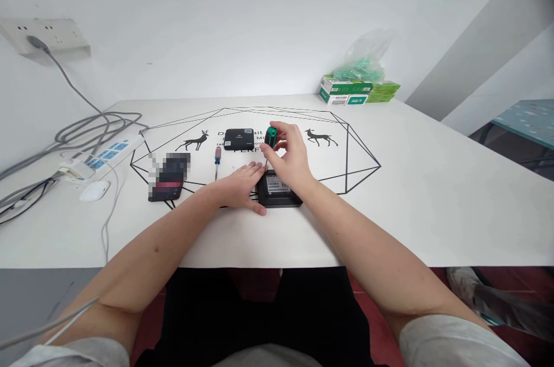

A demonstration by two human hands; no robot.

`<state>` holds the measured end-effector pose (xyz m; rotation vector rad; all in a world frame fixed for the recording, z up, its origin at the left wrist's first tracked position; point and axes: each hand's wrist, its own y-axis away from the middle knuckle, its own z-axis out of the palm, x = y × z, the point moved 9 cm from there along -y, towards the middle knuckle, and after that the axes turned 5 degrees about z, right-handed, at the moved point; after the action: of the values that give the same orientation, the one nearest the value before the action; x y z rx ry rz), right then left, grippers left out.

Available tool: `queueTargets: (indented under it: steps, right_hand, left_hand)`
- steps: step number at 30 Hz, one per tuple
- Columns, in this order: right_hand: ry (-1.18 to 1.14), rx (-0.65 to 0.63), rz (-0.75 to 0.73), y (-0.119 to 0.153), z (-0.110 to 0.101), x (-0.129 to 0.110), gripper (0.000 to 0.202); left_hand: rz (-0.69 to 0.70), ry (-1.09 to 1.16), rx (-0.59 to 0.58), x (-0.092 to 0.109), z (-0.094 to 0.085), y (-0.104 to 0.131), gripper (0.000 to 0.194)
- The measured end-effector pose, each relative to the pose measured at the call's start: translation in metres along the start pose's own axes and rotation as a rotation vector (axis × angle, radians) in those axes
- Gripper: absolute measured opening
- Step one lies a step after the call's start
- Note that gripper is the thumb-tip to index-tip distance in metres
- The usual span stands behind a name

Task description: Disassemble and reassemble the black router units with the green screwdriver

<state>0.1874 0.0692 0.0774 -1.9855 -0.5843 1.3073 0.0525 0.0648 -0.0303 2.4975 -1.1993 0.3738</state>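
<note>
A black box-shaped device (281, 201) with a white label lies bottom up on the table near its front. My right hand (292, 153) grips the green handle of a screwdriver (271, 135), held upright with its shaft running down to the device's far left corner; the tip is hidden. Against the device's left side rests my left hand (242, 185), fingers stretched out and thumb apart, touching its edge. A second screwdriver (217, 156) with a red and blue handle lies to the left. Behind it sits a flat black square box (239, 139) with small stickers.
On the left are a phone (171, 176), a white mouse (95, 190), a power strip (115, 152) and coiled grey cables (93, 119). Green and white cartons (346, 90) with a plastic bag (366, 61) stand at the back right. A wall socket (47, 35) is at upper left.
</note>
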Motion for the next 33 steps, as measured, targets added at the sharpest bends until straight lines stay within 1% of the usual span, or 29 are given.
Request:
queueTargets:
  steps: [5,9,13,16,23,33]
  right_hand:
    - [-0.019,0.023,-0.004,0.0002,-0.0032,-0.0029,0.044]
    - [-0.026,0.038,-0.012,-0.0002,-0.0043,-0.0025,0.044]
    - [-0.019,0.049,-0.027,-0.0008,-0.0059,-0.0025,0.043]
    - [-0.025,0.046,-0.023,-0.0009,-0.0058,-0.0016,0.043]
    - [-0.037,0.014,0.015,0.0008,-0.0011,0.0012,0.044]
    - [-0.053,0.024,0.029,0.0002,-0.0018,0.0023,0.043]
  left_hand:
    - [-0.021,0.009,0.001,-0.0008,0.0004,-0.0002,0.159]
    - [0.013,0.011,0.031,0.0013,-0.0014,-0.0001,0.156]
    - [-0.006,0.011,0.012,0.0003,-0.0003,0.0003,0.155]
    - [-0.022,0.001,0.002,-0.0006,0.0003,-0.0001,0.157]
    - [0.007,-0.007,0.016,0.0,-0.0005,-0.0005,0.156]
    - [-0.014,0.009,0.006,0.0007,-0.0005,0.0003,0.158]
